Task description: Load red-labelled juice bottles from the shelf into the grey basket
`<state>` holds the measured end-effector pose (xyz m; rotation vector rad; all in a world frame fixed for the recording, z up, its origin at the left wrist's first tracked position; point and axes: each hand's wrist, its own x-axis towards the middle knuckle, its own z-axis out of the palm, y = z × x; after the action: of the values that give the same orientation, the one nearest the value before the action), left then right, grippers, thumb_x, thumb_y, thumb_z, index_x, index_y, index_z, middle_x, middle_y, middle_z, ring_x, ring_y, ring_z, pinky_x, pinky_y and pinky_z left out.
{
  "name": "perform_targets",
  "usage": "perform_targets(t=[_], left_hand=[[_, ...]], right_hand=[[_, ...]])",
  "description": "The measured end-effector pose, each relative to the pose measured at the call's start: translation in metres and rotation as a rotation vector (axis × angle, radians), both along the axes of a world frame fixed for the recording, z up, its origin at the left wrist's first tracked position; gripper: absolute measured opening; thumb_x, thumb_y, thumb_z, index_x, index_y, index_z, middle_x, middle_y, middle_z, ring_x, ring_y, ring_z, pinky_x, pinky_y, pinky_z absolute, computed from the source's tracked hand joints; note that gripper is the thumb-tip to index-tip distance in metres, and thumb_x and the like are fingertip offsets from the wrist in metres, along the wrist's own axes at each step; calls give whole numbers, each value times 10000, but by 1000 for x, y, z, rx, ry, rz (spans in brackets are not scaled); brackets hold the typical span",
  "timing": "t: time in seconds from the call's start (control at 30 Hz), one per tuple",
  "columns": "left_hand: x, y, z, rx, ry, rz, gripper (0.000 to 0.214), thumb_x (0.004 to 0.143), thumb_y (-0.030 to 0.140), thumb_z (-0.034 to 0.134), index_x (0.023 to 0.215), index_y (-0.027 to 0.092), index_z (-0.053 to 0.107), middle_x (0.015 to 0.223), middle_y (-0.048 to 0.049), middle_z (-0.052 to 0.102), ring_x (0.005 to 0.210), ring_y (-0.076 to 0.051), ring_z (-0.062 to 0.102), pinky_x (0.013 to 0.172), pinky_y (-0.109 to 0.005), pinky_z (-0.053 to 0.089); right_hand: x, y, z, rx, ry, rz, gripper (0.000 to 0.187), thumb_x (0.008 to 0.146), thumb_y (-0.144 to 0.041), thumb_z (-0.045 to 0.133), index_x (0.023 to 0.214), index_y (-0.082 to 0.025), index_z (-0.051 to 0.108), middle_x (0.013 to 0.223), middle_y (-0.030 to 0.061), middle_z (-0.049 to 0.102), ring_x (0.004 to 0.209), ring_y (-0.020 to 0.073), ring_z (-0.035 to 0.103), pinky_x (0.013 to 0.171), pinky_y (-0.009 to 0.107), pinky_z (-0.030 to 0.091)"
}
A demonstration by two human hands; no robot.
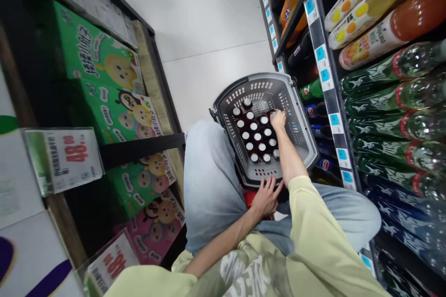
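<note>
A grey plastic shopping basket (298, 102) sits on the floor in front of my knees. Inside it stand several dark bottles with white caps (253, 137), packed in rows. My right hand (278, 119) reaches into the basket and its fingers close round the top of a bottle at the far right of the rows. My left hand (266, 197) rests with fingers spread on the basket's near rim, over something red below it.
I crouch in a shop aisle on a pale tiled floor (209, 32). Shelves of soft-drink bottles (390, 83) with blue price tags stand at the right. Green and pink cartons (114, 83) with price signs fill the left shelves.
</note>
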<state>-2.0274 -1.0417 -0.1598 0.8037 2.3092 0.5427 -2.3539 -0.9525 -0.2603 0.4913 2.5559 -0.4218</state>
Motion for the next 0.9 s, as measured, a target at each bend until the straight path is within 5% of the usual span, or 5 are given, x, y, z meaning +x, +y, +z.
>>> perform_targets(t=[0.3,0.63,0.77,0.9], left_hand=[[-1,2,0,-43,-8,-27,785,1090,464,469,1771,150,235,1706,-288,408,1595,-456,382,1282,-671,298],[3,4,-4,-45,51,13,844,1059,441,542,1781,158,208,1712,-297,399,1576,-454,402,1266,-656,325],[2,5,-6,-43,66,43,848,1038,414,571,1778,169,238,1698,-284,424,1567,-444,408,1259,-643,334],[1,4,-11,-29,86,65,838,1010,354,578,1769,165,278,1686,-272,444,1539,-429,430,1260,-633,326]], right_hand=[[-9,-12,-11,-9,-60,9,410,1046,-114,446,1373,-55,685,1522,301,481,1168,311,718,1047,422,537],[7,10,1,-141,138,17,540,975,-220,633,1481,-46,563,1464,289,578,1314,389,619,1173,537,489],[39,40,21,-240,267,82,450,900,-199,656,1344,-125,650,1388,218,643,1268,342,625,1185,512,489],[94,77,66,-397,265,166,371,831,-63,557,1140,-190,717,1112,108,758,1076,271,695,1104,444,547]])
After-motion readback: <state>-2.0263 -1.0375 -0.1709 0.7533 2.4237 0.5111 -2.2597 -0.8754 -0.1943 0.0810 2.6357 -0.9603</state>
